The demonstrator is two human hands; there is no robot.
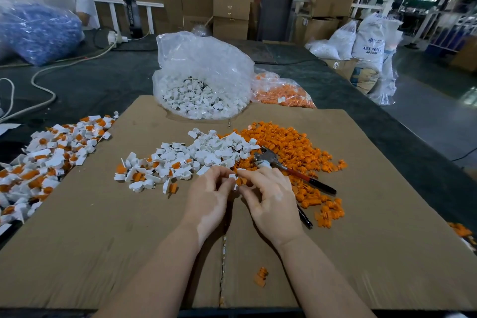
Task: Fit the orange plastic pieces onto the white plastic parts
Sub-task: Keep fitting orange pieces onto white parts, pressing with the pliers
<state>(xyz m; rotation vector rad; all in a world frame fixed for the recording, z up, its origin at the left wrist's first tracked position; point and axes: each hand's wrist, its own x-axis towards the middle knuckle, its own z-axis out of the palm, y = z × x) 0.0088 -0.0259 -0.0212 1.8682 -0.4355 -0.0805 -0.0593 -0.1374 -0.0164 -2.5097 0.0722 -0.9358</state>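
Now, hands: left hand (209, 193) and right hand (268, 196) meet over the cardboard (103, 240).
Left grip: pinching a white part (232, 177).
Right grip: pinching an orange piece (239, 182) against that part.
White pile (211, 152): just beyond the hands.
Orange pile (291, 147): right of it.
Pliers (289, 168): lying on the orange pile.
Finished pile (44, 160): far left.
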